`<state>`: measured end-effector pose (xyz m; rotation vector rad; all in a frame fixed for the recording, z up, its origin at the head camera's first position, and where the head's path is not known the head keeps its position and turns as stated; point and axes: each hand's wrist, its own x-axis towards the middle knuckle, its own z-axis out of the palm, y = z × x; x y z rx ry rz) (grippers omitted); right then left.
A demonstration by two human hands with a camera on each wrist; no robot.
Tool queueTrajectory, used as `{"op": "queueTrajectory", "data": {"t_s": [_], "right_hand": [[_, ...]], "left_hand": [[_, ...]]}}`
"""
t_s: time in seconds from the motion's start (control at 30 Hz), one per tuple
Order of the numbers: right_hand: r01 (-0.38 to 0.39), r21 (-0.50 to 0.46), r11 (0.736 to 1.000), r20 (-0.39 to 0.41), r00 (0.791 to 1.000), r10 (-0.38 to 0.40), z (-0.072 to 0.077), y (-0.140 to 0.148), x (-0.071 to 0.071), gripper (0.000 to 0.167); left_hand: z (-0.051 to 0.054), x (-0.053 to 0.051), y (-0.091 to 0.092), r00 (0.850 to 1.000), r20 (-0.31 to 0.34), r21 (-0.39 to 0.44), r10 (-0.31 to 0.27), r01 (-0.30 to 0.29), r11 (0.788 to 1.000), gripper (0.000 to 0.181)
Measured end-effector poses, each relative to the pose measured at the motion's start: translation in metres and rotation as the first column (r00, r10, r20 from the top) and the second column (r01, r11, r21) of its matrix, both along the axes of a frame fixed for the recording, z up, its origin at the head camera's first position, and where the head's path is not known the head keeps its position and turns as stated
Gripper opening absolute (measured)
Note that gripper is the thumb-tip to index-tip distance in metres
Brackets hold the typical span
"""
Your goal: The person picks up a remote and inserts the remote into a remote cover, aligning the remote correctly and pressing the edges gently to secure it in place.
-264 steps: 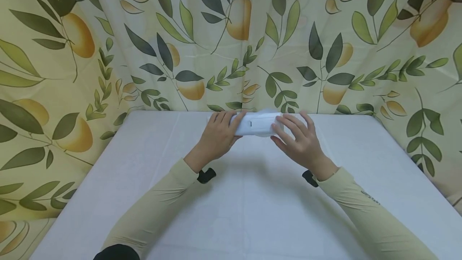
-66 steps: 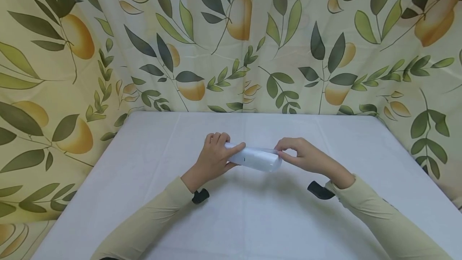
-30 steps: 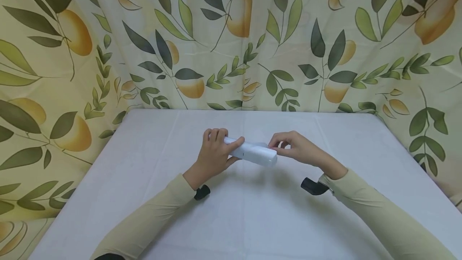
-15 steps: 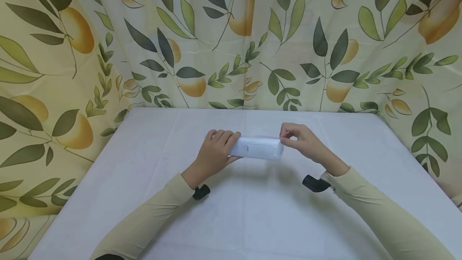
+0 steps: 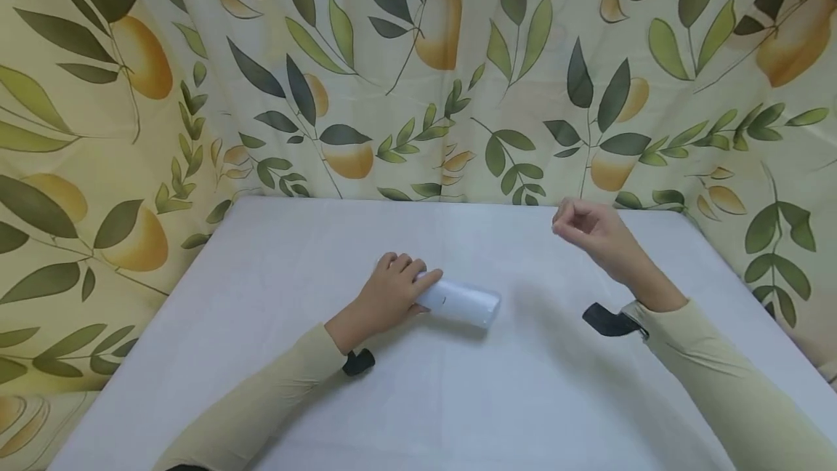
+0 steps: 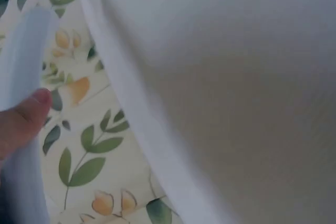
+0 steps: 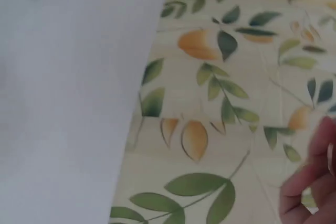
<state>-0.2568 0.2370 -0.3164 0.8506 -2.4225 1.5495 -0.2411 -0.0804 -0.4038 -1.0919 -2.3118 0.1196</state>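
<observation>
Where left grip [image 5: 387, 296] ends, white object [image 5: 466, 304], protruding

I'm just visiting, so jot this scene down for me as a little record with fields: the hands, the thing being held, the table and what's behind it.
Left hand: grips one end of a white roll
Right hand: raised apart from the roll, fingers curled; nothing plainly visible in them
Held thing: white, tube-like, with a small dark mark; whether it touches the table is unclear
Table: white-topped
Background: curtain patterned with leaves and orange fruit
Clothing: pale long sleeves
</observation>
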Motion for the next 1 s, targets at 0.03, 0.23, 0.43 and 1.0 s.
{"op": "queueTrajectory", "data": {"t_s": [0.03,0.23,0.43,1.0], "right_hand": [[-0.004,0.094,0.996,-0.021,1.0,0.006,0.001,0.001,0.001,0.016],[-0.072,0.378,0.923,0.037,0.997,0.063,-0.017,-0.017,0.003,0.002],[-0.059,0.418,0.907,0.027,0.998,0.052,-0.029,-0.032,0.003,0.007],[-0.139,0.452,0.881,0.046,0.99,0.132,-0.015,-0.037,0.002,0.006]], "left_hand": [[0.001,0.0,0.0,1.0,0.005,0.01,0.012,-0.012,1.0,0.059],[0.015,-0.005,-0.002,0.998,-0.034,0.033,0.05,-0.049,0.998,0.058],[0.02,-0.002,-0.006,0.996,-0.061,0.049,0.068,-0.065,0.997,0.057],[0.017,0.0,-0.005,0.993,-0.097,0.116,0.063,-0.052,0.992,0.056]]}}
